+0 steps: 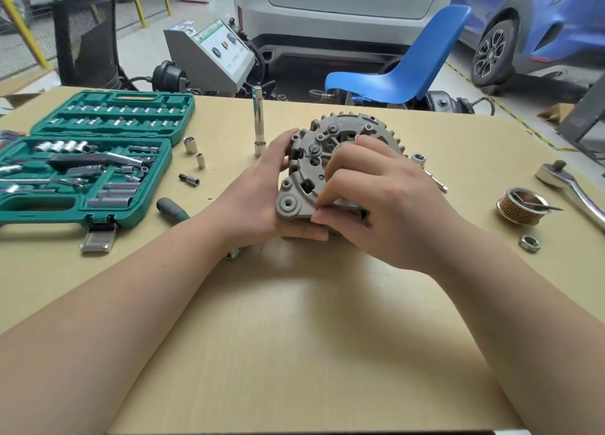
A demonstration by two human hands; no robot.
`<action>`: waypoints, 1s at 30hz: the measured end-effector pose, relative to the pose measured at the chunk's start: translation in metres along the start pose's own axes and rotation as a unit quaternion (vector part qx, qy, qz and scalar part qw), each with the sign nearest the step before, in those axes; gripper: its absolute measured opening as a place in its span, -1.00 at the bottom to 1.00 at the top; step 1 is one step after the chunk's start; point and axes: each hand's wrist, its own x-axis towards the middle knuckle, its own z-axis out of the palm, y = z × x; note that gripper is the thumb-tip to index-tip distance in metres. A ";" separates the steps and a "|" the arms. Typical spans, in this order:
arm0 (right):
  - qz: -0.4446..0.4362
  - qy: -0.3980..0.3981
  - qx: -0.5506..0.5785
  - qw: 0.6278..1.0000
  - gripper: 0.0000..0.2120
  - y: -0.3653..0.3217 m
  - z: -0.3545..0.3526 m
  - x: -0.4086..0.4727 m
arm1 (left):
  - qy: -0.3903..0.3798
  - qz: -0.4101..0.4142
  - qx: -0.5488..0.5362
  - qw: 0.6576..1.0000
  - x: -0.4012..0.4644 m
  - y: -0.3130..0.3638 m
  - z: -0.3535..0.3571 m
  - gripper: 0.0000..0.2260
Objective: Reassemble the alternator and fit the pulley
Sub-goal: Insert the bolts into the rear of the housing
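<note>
The alternator housing is dull grey cast metal with a matt, slightly grainy look. The pulley is grooved metal with a duller, brownish sheen on its ribs. Beside it the nut is bright plated metal, and the ratchet is polished chrome, glossy and smooth. The socket case is green moulded plastic, matt, holding shiny chrome sockets. The upright extension bar is mirror-bright steel. The table is pale wood-grain laminate, smooth with a soft sheen. The chair is smooth blue plastic.
</note>
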 end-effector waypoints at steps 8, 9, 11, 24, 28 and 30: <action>0.001 -0.025 0.023 0.999 -0.88 0.004 -0.005 -0.004 | 0.002 -0.003 -0.010 1.000 0.000 -0.001 0.000 0.26; 0.005 -0.021 0.016 1.000 -0.87 0.003 -0.003 -0.003 | 0.002 0.000 -0.011 1.000 0.000 -0.001 0.000 0.25; 0.017 -0.009 -0.006 1.000 -0.80 0.001 0.002 -0.002 | 0.000 0.007 -0.010 1.000 0.001 -0.002 0.001 0.21; 0.009 -0.001 -0.020 1.000 -0.73 -0.002 0.004 0.000 | 0.002 0.015 -0.012 1.000 0.001 -0.003 0.001 0.12; 0.009 -0.008 -0.004 1.000 -0.74 -0.002 0.002 -0.001 | 0.003 0.016 -0.010 1.000 0.000 -0.004 0.001 0.06; -0.003 -0.020 0.014 1.000 -0.85 -0.001 0.001 -0.003 | 0.004 0.017 -0.017 1.000 0.000 -0.003 0.001 0.07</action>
